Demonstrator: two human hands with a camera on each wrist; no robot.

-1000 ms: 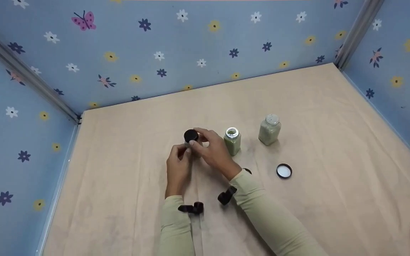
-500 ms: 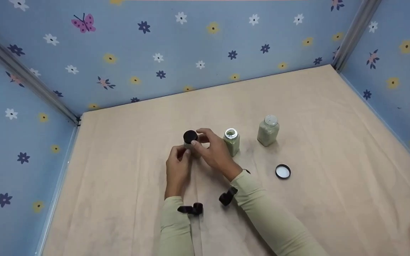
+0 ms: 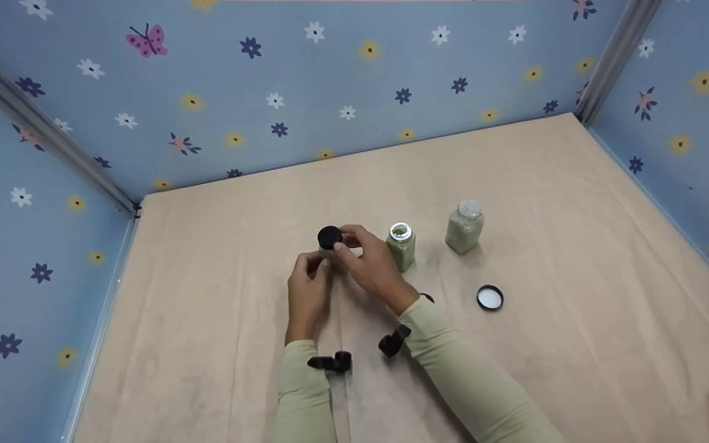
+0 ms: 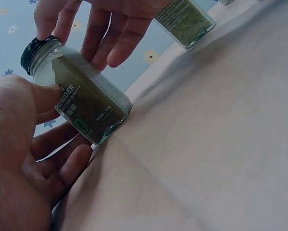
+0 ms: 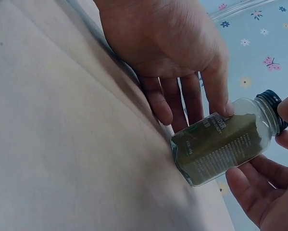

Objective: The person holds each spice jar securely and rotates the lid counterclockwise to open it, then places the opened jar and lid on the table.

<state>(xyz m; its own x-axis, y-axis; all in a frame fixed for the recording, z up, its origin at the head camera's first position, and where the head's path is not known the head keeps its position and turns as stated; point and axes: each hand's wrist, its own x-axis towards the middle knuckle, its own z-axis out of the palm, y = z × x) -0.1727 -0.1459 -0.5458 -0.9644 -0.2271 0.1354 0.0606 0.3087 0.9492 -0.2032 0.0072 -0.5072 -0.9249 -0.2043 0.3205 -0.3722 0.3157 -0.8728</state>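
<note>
A small square glass jar of green-brown powder (image 4: 88, 98) stands with its base at the tablecloth, its black screw cap (image 3: 330, 237) on the neck. My left hand (image 3: 308, 292) holds the jar's body low down, thumb on the label side. With thumb and fingers, my right hand (image 3: 372, 264) pinches the rim of that cap; its other fingers hang loose beside the glass in the left wrist view. Just right of my right hand is a second jar of green powder (image 3: 402, 253), uncapped, with a shiny silvery mouth.
Farther right stands a third jar (image 3: 464, 232) with a pale perforated top. In front of it, a black lid (image 3: 490, 298) lies with its white inside up. Another dark rim (image 3: 427, 297) peeks out by my right wrist. Flower-patterned walls (image 3: 342, 74) enclose the beige cloth (image 3: 194, 307).
My right thumb and fingers have shifted slightly to the right around the cap's rim. The left hand and the jar stay in place.
</note>
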